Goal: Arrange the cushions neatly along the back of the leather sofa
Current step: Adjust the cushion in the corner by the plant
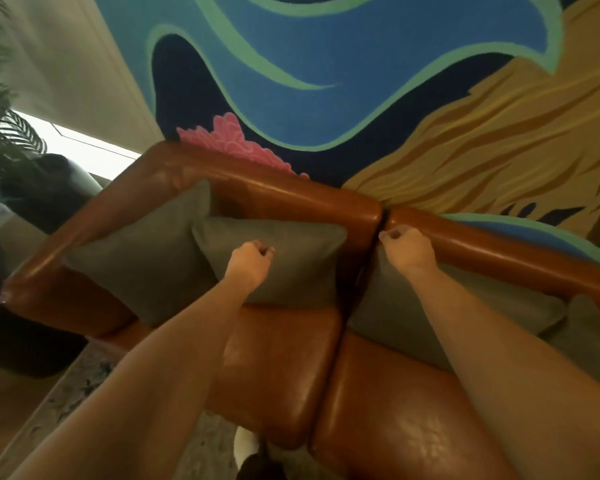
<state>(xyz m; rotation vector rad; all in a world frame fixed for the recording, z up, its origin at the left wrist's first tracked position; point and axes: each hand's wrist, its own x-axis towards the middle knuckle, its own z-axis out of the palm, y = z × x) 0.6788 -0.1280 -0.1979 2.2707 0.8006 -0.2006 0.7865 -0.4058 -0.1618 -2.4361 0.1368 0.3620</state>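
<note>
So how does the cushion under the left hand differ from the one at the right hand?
The middle cushion stands upright, overlapping the corner cushion; the right cushion slumps flatter. The left hand is in front of the middle one; the right hand is at the other's top corner. Both grey-green.

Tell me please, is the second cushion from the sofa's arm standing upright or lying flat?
Upright: the second cushion leans against the sofa back, its bottom edge on the seat.
</note>
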